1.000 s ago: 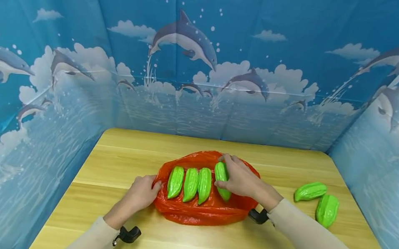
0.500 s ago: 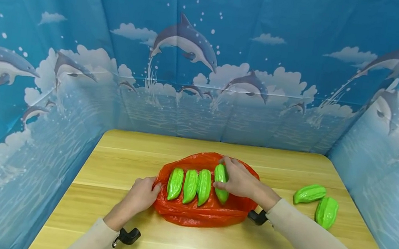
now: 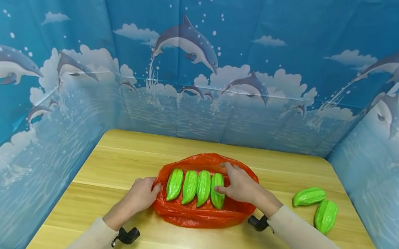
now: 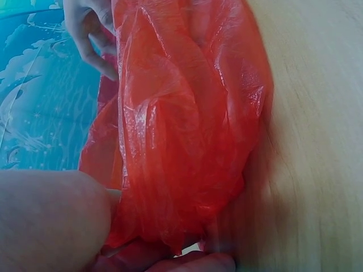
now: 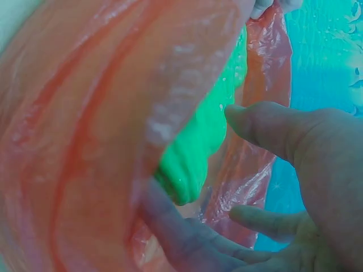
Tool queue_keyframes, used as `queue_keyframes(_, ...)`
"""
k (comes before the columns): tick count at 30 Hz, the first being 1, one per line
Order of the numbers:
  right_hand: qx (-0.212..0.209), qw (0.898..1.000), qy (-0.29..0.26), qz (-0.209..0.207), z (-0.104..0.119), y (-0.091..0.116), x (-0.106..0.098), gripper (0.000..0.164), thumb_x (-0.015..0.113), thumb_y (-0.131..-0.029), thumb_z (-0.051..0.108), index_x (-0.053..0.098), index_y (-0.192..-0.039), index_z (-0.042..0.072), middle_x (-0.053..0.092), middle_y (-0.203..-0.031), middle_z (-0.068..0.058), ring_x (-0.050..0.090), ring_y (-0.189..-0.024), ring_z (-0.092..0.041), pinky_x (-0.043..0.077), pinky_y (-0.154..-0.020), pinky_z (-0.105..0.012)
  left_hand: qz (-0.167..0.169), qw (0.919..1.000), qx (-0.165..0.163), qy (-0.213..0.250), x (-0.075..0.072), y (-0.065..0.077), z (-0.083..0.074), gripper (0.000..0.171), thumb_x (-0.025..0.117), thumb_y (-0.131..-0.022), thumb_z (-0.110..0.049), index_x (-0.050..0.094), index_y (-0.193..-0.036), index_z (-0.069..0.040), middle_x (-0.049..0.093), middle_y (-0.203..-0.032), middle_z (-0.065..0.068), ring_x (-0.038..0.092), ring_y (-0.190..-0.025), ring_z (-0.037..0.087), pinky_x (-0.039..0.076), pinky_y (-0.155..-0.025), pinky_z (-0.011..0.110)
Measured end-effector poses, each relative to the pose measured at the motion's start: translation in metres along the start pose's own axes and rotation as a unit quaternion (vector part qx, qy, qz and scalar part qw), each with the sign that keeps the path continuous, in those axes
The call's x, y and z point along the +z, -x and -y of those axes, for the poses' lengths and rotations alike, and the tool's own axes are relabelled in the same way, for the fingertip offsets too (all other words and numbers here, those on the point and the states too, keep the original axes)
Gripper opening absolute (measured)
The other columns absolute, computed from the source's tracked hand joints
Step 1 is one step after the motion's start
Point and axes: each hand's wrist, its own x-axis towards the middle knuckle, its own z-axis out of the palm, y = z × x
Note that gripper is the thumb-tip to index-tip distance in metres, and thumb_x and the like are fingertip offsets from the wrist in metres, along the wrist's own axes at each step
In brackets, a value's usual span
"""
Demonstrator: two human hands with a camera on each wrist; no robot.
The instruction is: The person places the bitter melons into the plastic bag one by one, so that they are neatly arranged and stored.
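A red plastic bag lies mouth-up on the table, spread wide. Several glossy green bitter melons stand in a row inside it. At the bag's left rim, my left hand pinches the plastic between thumb and fingers; the left wrist view shows the film bunched there. My right hand is inside the mouth, thumb and fingers spread apart around the rightmost bitter melon. In the right wrist view, the thumb is beside that green fruit and the bag's wall hides part of the fingers.
Two more bitter melons, one lying crosswise and one lengthwise, rest on the wooden table to the right. Behind it and at both sides hang blue dolphin-print curtains. The right forearm passes in front of the two melons.
The right hand has set the rightmost bitter melon down against the others and loosened its fingers from it. The left hand stays at the bag's rim.
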Motion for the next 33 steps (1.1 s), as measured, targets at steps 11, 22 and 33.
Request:
queue_keyframes(11, -0.032, 0.999, -0.018, -0.038, -0.002, 0.019, -0.001, 0.079, 0.086, -0.108, 0.032, 0.048, -0.169, 0.001, 0.067, -0.157, -0.028, 0.079, -0.115, -0.033, 0.068, -0.094, -0.05, 0.002, 0.9999, 0.012, -0.008, 0.001, 0.004, -0.004, 0.022, 0.061, -0.119, -0.013, 0.079, -0.116, 0.0, 0.058, -0.068, 0.003, 0.055, -0.053, 0.016, 0.044, -0.049, 0.027)
queue_keyframes(22, -0.045, 0.995, -0.05, -0.079, -0.005, 0.038, -0.006, 0.072, 0.083, -0.111, 0.023, 0.049, -0.171, 0.003, 0.06, -0.161, -0.034, 0.08, -0.097, -0.017, 0.07, -0.087, -0.042, -0.003, 0.9999, 0.015, -0.008, -0.002, 0.005, -0.007, 0.022, 0.061, -0.119, -0.012, 0.079, -0.115, 0.0, 0.059, -0.067, 0.003, 0.055, -0.053, 0.015, 0.044, -0.049, 0.027)
queue_keyframes(33, -0.038, 0.99, -0.067, -0.12, -0.014, 0.057, -0.015, 0.072, 0.084, -0.11, 0.025, 0.051, -0.17, 0.004, 0.063, -0.159, -0.031, 0.08, -0.101, -0.021, 0.067, -0.079, -0.032, -0.007, 0.9997, 0.017, -0.012, 0.001, 0.002, -0.005, 0.022, 0.061, -0.119, -0.013, 0.078, -0.11, -0.003, 0.057, -0.067, 0.002, 0.054, -0.053, 0.015, 0.043, -0.049, 0.026)
